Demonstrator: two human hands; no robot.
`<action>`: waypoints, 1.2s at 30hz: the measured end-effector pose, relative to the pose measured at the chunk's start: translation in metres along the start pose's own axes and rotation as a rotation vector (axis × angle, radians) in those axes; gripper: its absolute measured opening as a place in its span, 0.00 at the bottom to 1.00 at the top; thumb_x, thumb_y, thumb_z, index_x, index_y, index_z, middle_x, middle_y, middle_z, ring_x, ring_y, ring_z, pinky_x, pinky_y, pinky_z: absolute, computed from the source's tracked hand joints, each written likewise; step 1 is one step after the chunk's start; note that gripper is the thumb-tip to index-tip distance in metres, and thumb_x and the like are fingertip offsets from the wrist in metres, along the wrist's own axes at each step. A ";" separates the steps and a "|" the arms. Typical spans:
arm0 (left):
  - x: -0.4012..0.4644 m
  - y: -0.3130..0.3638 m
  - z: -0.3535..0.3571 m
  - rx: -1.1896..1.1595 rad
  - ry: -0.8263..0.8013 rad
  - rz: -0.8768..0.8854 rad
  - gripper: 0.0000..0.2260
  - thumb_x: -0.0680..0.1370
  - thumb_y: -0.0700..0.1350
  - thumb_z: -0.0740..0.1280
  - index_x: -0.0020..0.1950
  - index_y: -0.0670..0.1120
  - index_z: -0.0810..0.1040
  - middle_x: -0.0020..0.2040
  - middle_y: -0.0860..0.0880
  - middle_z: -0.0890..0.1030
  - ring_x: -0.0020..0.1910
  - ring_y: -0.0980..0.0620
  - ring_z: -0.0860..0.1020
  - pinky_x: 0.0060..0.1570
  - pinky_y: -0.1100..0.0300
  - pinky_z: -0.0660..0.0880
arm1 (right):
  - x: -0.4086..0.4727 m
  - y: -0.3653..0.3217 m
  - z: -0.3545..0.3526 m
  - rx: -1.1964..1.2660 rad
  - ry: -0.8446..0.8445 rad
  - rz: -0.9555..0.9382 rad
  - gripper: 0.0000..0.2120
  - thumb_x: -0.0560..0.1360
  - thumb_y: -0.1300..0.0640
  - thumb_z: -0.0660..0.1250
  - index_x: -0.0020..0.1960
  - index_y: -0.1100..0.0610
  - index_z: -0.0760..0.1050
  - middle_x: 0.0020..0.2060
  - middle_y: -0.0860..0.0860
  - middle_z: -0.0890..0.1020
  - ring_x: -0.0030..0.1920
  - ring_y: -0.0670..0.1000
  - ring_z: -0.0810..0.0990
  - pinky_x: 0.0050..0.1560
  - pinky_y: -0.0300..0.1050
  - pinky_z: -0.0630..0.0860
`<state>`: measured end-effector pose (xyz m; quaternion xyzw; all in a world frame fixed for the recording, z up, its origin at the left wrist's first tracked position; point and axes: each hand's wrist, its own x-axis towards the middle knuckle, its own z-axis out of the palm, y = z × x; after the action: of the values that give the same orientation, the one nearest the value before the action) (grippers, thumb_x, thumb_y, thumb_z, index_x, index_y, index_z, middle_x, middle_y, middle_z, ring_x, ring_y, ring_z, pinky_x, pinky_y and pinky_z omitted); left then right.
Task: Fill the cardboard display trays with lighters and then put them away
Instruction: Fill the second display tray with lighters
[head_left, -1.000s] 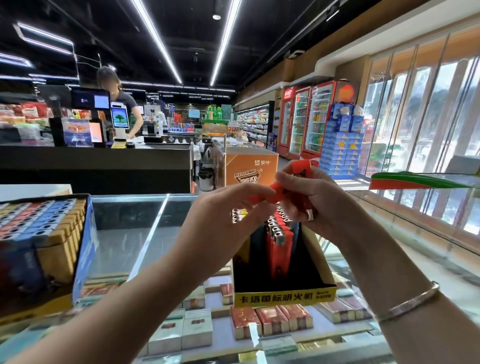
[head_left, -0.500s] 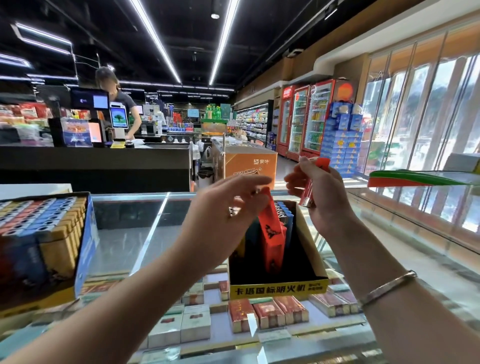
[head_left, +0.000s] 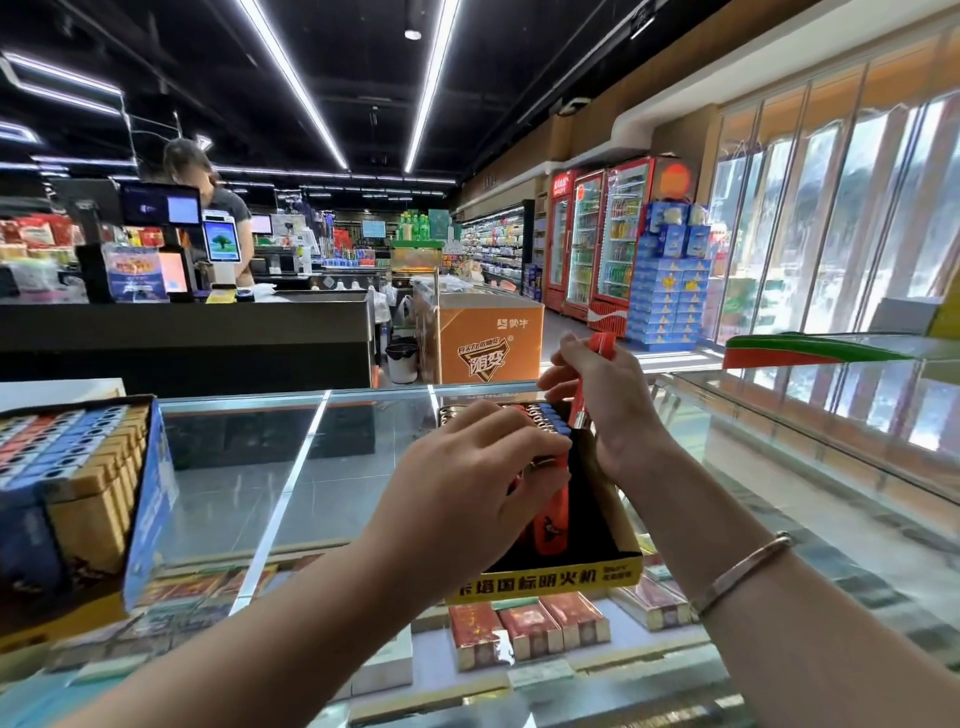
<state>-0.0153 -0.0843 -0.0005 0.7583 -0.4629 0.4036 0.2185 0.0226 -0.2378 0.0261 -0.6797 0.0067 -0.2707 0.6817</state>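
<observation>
Clearly, yellow tray (head_left: 545, 582) front reads 国标明火机; freezer (head_left: 488, 343) logo 蒙牛

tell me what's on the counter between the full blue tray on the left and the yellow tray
Only bare glass countertop lies between the blue tray and the yellow tray, in the head view.

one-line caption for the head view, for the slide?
Left hand seats an orange lighter in the yellow-fronted tray on the glass counter; right hand holds another red lighter.

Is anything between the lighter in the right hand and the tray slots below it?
Yes: the left hand covers the tray, pressing an orange lighter in, beneath the right hand and its red lighter.
</observation>
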 end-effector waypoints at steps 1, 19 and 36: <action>0.000 -0.001 0.000 0.008 0.002 0.011 0.12 0.75 0.51 0.62 0.50 0.47 0.82 0.44 0.53 0.82 0.45 0.55 0.78 0.44 0.62 0.77 | 0.000 0.000 0.001 -0.005 -0.001 0.004 0.13 0.79 0.53 0.60 0.38 0.58 0.73 0.30 0.53 0.79 0.33 0.51 0.76 0.39 0.45 0.72; 0.007 -0.011 -0.011 0.197 -0.102 0.209 0.13 0.76 0.49 0.61 0.51 0.47 0.82 0.42 0.51 0.82 0.42 0.50 0.78 0.36 0.59 0.77 | 0.003 0.004 0.002 0.065 0.000 0.017 0.14 0.79 0.53 0.60 0.36 0.58 0.72 0.26 0.52 0.78 0.27 0.50 0.74 0.33 0.41 0.71; 0.007 -0.005 -0.013 0.266 -0.155 0.181 0.11 0.75 0.51 0.63 0.46 0.48 0.82 0.41 0.52 0.80 0.43 0.51 0.77 0.34 0.61 0.76 | 0.002 0.003 0.001 0.054 -0.011 0.025 0.15 0.79 0.50 0.58 0.40 0.59 0.72 0.29 0.54 0.78 0.30 0.51 0.74 0.35 0.42 0.71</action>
<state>-0.0140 -0.0765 0.0124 0.7648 -0.4872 0.4195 0.0427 0.0260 -0.2380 0.0238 -0.6625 0.0042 -0.2584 0.7031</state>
